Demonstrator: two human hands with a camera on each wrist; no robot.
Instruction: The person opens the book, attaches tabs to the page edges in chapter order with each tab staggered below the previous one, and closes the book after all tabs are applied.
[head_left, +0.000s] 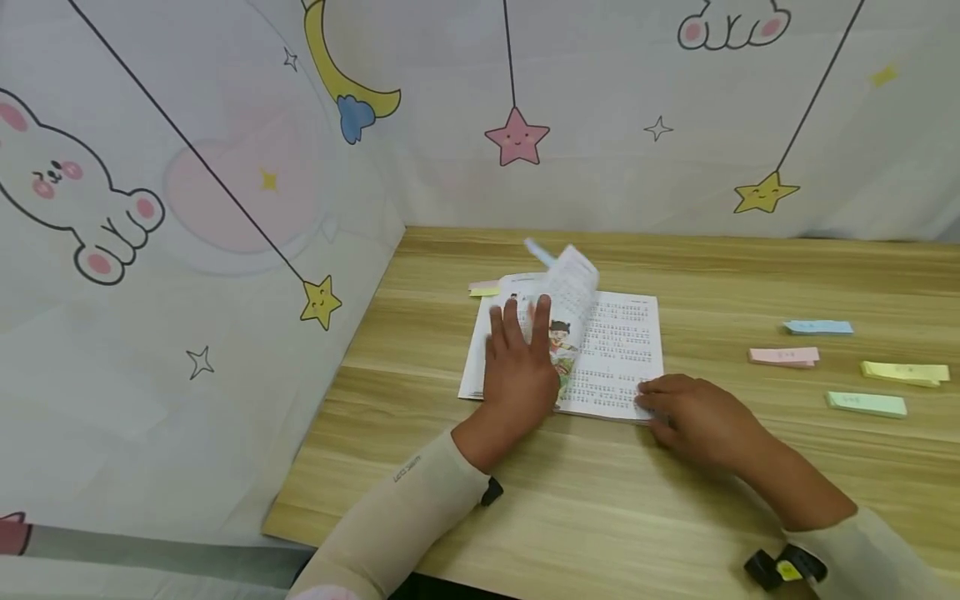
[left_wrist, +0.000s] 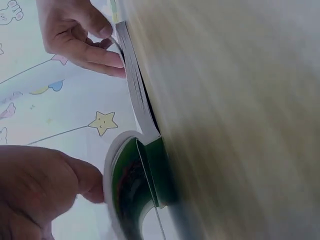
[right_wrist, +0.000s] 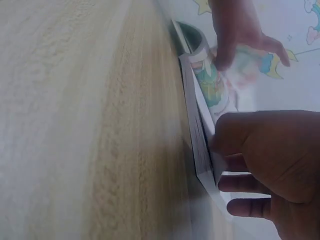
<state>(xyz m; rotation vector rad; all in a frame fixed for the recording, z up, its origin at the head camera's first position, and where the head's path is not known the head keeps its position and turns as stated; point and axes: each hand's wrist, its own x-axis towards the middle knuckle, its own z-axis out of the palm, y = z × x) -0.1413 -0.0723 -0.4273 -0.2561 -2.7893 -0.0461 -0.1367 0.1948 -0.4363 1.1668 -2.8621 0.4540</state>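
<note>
An open book (head_left: 618,350) with printed text lies on the wooden table. One of its pages (head_left: 576,287) stands up and curls near the middle, showing a colored picture and a blue sticky tab (head_left: 540,252) at its top. My left hand (head_left: 521,367) rests on the left side with fingers straight, beside the curled page. At the lower right corner, my right hand (head_left: 701,417) pinches the page edge between thumb and fingers. The right wrist view shows its thumb (right_wrist: 230,135) at the book's edge. Pink and yellow tabs (head_left: 483,289) stick out at the upper left.
To the right lie separate sticky tab pads: blue (head_left: 819,327), pink (head_left: 783,357), yellow (head_left: 905,372) and green (head_left: 867,404). A cartoon-printed cloth (head_left: 600,183) borders the table (head_left: 420,333) at the back and left.
</note>
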